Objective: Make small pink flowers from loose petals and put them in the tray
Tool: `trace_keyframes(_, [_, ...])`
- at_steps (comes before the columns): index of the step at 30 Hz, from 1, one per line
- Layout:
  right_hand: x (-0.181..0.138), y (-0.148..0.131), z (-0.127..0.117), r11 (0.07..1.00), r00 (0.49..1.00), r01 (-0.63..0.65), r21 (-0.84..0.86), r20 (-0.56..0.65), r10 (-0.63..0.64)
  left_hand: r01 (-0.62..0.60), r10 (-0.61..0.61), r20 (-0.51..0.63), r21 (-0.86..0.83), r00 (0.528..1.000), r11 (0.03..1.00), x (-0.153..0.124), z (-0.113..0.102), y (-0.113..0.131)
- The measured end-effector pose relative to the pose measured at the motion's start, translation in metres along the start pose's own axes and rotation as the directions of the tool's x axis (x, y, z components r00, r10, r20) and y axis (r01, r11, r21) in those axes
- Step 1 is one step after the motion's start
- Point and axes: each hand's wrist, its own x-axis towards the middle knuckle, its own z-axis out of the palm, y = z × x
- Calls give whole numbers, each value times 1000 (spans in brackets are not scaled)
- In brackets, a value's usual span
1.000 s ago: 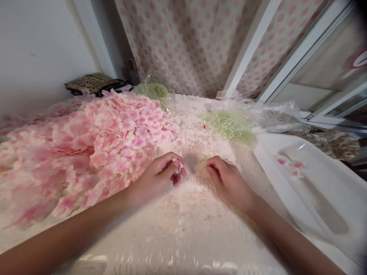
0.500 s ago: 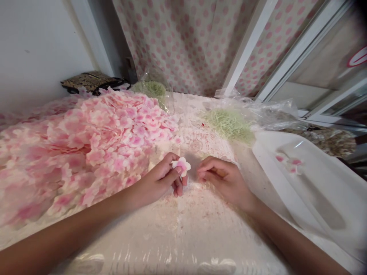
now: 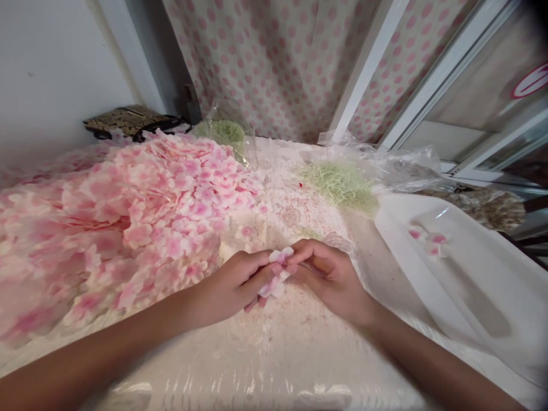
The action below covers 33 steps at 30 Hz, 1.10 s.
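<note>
Pale pink-and-white artificial flower petals (image 3: 274,287) are pinched in my left hand (image 3: 242,282), partly covered by its thumb. My right hand (image 3: 327,271) meets it at the middle of the table, its thumb and forefinger closed on the edge of a petal piece (image 3: 281,255). How the pieces join between the fingertips is hidden. To the left lies a large heap of pink fabric flowers (image 3: 171,188), close to my left hand. A white tray (image 3: 483,251) on the right holds a few small white-and-pink flowers (image 3: 434,244).
A plastic-covered table (image 3: 240,365) lies under my hands. Light green shredded filler (image 3: 342,185) spills by a clear plastic bag (image 3: 406,165) at the back; more filler sits in another bag (image 3: 229,134). A patterned purse (image 3: 128,120) rests behind the heap. A dotted curtain (image 3: 274,63) hangs beyond.
My right hand has come left to meet my left hand and now grips a petal piece. More petals show between the fingers, where a single flower was visible before.
</note>
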Motion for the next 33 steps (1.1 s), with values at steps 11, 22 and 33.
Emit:
trace_keyframes(11, [0,5,2,990,996,85,-109,3,-85,-97,95,17,151,995,984,-2,0,-1])
trace_keyframes(22, [1,0,1,985,990,-109,-137,75,120,-185,171,72,369,983,911,-3,0,1])
trace_keyframes(33, [8,-12,-23,993,996,2,116,90,-13,-359,447,-223,345,866,867,-2,-6,-4])
